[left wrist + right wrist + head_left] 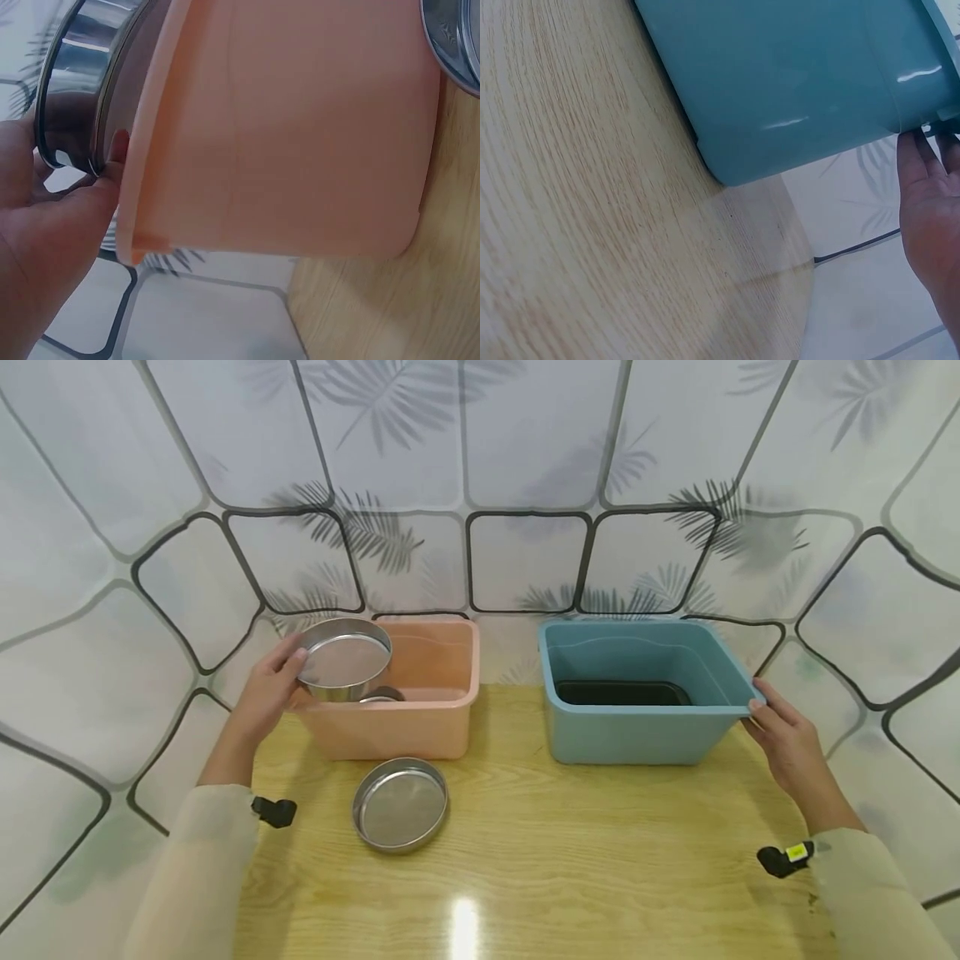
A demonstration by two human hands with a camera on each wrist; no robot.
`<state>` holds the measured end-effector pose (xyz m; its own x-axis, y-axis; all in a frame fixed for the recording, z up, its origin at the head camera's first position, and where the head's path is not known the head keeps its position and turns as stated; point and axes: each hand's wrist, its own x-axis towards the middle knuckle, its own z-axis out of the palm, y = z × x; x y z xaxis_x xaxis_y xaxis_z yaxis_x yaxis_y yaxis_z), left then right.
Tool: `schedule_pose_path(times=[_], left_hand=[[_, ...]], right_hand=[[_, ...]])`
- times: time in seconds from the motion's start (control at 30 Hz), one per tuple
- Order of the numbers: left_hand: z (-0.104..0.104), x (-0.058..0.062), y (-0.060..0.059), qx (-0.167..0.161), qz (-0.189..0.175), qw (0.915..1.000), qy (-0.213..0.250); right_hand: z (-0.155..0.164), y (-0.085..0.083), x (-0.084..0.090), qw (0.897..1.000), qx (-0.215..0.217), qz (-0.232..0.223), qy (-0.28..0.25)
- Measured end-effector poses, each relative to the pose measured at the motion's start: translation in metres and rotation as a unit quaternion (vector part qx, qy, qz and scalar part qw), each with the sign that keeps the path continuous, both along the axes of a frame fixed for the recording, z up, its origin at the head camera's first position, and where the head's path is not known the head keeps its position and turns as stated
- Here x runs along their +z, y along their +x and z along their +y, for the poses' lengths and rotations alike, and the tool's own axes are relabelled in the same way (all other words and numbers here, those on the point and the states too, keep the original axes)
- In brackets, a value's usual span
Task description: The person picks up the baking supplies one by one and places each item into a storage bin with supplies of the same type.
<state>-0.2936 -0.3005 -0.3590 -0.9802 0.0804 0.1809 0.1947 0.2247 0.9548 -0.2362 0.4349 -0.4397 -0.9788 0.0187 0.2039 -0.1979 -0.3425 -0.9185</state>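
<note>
Two forearms in pale sleeves [191, 868] reach forward from the bottom corners, set wide apart, each wearing a small black wrist camera [276, 812]. Between them spreads a yellowish wood-grain counter [570, 860]. On it, left of centre, lies a shallow round metal pan [401, 810], open side up, just in front of a peach bin [382, 732]. To the right of that bin, with a gap between, stands a blue bin [630, 737].

The left hand [266, 689] pinches a second metal pan [345, 664] by its rim, holding it over the left end of the peach bin. The right hand [791, 739] stretches out at the far right and grips the near right corner of the blue bin's rim.

Only the head view looks into the bins: a round dark rim [382, 693] shows partly behind the held pan, and a black tray [622, 693] lies in the blue one. The left wrist view adds the held pan's shiny side wall, with a small white patch. The right wrist view shows fingers tucked up under the blue lip.

Behind everything rises a pale backdrop [525, 560] with grey outlines and fern leaves.
</note>
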Motion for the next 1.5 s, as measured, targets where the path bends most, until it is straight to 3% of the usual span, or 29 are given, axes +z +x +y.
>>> schedule_pose_path(times=[0.37,0.63,0.87,1.0,1.13,1.33,1.5], left_hand=[[0.01,-0.001,-0.032,-0.018,-0.015,0.9984,-0.051],[0.025,0.0,-0.051,-0.091,-0.021,0.9945,-0.048],[0.03,-0.009,-0.064,-0.15,-0.014,0.9852,-0.082],[0.032,-0.012,-0.069,-0.144,-0.041,0.981,-0.124],[0.033,-0.013,-0.069,-0.146,-0.077,0.9768,-0.136],[0.035,-0.016,-0.073,-0.149,-0.086,0.9715,-0.163],[0.038,-0.016,-0.076,-0.133,-0.084,0.9664,-0.203]], right_hand=[[-0.001,-0.002,-0.001,1.0,0.008,0.002,-0.015],[0.0,-0.002,-0.002,0.999,0.008,0.015,-0.03],[0.0,-0.002,-0.004,1.0,0.007,0.015,-0.006],[0.0,-0.003,-0.004,1.0,0.006,0.018,-0.004],[-0.001,-0.002,-0.005,1.0,0.009,0.016,-0.005],[-0.002,0.0,-0.005,1.0,0.01,0.015,-0.001],[-0.003,0.0,-0.005,1.0,0.007,0.022,0.004]])
